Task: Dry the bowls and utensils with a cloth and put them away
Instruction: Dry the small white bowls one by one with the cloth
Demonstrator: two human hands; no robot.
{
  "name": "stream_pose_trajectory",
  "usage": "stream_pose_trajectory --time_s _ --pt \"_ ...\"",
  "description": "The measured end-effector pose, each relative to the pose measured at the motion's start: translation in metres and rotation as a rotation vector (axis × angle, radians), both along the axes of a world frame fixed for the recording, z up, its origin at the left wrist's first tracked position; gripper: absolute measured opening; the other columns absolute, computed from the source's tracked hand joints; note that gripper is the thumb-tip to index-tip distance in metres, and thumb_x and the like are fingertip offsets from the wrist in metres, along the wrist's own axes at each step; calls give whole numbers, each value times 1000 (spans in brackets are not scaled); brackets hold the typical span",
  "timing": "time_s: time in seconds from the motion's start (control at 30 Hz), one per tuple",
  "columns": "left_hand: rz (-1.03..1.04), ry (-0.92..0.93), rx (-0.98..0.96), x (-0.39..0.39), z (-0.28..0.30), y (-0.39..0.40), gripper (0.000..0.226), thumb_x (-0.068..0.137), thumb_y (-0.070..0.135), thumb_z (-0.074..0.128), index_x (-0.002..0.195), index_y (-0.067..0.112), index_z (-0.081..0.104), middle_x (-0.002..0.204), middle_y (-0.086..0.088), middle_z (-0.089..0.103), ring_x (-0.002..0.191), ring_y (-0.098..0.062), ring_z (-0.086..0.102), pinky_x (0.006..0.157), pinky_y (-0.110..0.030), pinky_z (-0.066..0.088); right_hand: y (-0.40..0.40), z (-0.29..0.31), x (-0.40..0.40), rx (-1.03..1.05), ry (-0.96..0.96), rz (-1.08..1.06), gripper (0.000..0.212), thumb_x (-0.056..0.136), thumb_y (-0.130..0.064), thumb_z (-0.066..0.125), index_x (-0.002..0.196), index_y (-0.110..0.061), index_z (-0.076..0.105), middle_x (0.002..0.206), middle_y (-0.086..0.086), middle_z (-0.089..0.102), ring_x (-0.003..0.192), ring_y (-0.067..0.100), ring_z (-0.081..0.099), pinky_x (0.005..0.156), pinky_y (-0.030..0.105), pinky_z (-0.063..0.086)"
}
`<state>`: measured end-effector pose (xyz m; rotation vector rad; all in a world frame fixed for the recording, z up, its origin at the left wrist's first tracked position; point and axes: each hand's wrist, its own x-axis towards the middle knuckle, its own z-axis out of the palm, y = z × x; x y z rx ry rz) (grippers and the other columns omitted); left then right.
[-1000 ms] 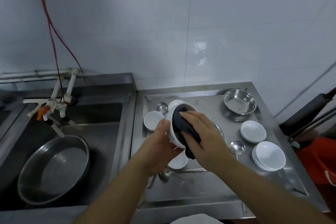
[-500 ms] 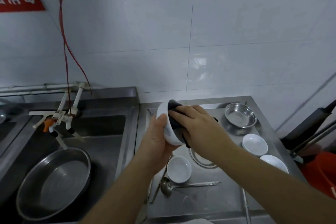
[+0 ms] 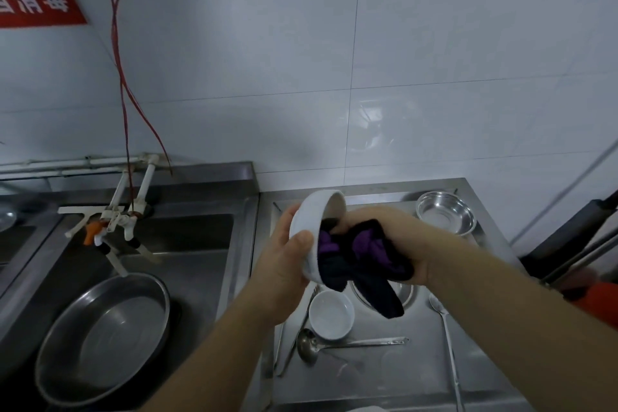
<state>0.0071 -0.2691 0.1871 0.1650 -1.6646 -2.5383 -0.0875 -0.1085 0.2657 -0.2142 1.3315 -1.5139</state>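
Observation:
My left hand [image 3: 284, 254] grips a white bowl [image 3: 312, 224] tipped on its side above the steel drainboard [image 3: 418, 375]. My right hand [image 3: 401, 237] holds a dark cloth with purple patches [image 3: 361, 261] bunched at the bowl's mouth, and one end of the cloth hangs down. Below lie a small white bowl [image 3: 331, 314], a steel ladle [image 3: 334, 344] and a long steel spoon [image 3: 446, 344]. Thin utensils [image 3: 294, 341] rest at the drainboard's left edge. A steel bowl [image 3: 446, 216] stands at the back right.
A large steel basin [image 3: 103, 334] sits in the sink [image 3: 187, 244] at left, under a white tap [image 3: 113, 214] with an orange part. A red cord [image 3: 125, 104] hangs down the tiled wall. Another steel dish [image 3: 406, 294] shows partly under the cloth. Dark poles [image 3: 575, 237] lean at right.
The view has tilted up and the dishes at right have left the frame. My right hand has drawn the cloth partly out of the bowl, and more of it hangs loose.

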Motion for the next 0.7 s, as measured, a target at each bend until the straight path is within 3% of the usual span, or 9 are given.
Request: stream_pose_trajectory --time_s 0.07,0.17,0.27,0.33,0.4,0.5,0.57,0.63,0.7 --pt "-52 10 40 3 3 5 113 80 62 83 158 0 30 149 -40 43 137 -61 46 110 -75 40 0 -1 7 -125 -181 -18 10 84 -13 64 80 -5 69 73 11 65 62 21 66 63 30 57" --pt "-94 73 107 8 6 18 111 86 64 75 158 -6 28 151 -45 38 141 -57 43 115 -68 40 -8 -3 20 -277 -354 -170 19 78 -12 59 61 -10 68 58 6 59 50 19 62 56 25 56" --pt "16 24 184 9 10 29 118 77 69 80 157 -4 35 151 -41 45 142 -52 47 115 -59 46 -24 -10 34 -342 -354 -438 9 72 -6 60 75 -2 68 63 12 63 57 24 67 61 32 61" --pt "86 -17 193 8 10 35 123 69 70 86 157 0 38 151 -35 50 141 -47 52 113 -53 50 -33 -19 39 -208 -96 -605 15 76 -15 67 81 -2 75 80 21 69 79 34 72 83 53 64" --pt "126 -35 192 6 11 38 123 67 68 88 158 3 37 151 -32 52 140 -45 54 111 -55 52 -36 -23 40 -18 294 -689 22 76 -28 67 86 -12 79 89 20 76 89 38 75 88 62 61" --pt "163 -55 157 2 13 32 124 65 70 89 159 7 37 150 -33 52 138 -49 54 113 -69 43 -33 -28 33 121 972 -602 17 87 -27 64 96 -29 78 85 -3 76 84 20 72 80 47 61" --pt "173 -73 143 2 16 24 123 63 69 91 157 10 39 148 -30 55 136 -48 57 112 -71 43 -25 -34 22 150 1391 -422 26 92 -15 67 112 -29 77 101 -9 76 93 15 69 82 40 57" --pt "181 -90 129 1 16 17 109 70 63 88 155 11 44 146 -29 58 133 -46 61 109 -71 46 -20 -34 12 176 1606 -210 34 92 -10 69 124 -20 75 120 -4 75 104 23 68 85 41 57" --pt "187 -113 112 1 15 13 95 77 59 76 153 10 46 143 -29 61 129 -46 63 103 -67 53 -16 -26 9 258 1644 -62 36 93 -14 67 127 -24 74 122 -2 74 104 25 68 84 42 57"
